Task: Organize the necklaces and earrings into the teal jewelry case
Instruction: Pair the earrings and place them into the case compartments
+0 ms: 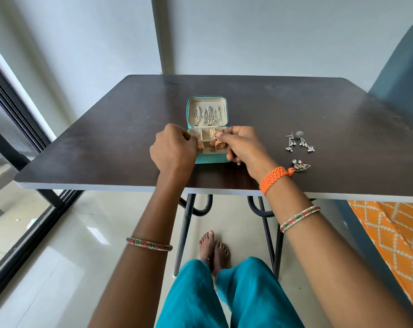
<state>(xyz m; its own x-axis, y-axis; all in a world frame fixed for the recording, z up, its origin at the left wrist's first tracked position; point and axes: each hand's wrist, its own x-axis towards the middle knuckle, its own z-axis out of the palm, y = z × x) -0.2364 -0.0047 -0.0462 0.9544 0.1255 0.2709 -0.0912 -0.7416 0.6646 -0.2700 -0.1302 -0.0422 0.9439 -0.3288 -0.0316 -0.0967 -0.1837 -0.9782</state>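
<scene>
A: Start at the left. What is the left hand [173,147] doing?

B: It hovers over the near left corner of the teal case [207,129], fingers [187,138] curled in and pressed together. A gold bell-shaped earring [200,144] sits right at their tips, but I cannot tell whether they actually grip it.

A: And the case?

B: Open on the dark bench [106,138], between the two hands. Its lid stands up beyond the fingers, with silver chains [206,116] hanging in a row inside it. The tray below has small cream compartments.

A: The right hand [242,145]?

B: Over the near right part of the tray. Its thumb and forefinger pinch a second gold earring [213,133] by the top, and a gold bell [219,144] hangs just below the fingers, above the tray.

A: Further right?

B: Well apart from that hand, a pair of silver drop earrings [300,143] lies on the bench. Nearer the edge, beside the orange wristband [271,179], lies a gold wire-frame pair [301,165].
</scene>
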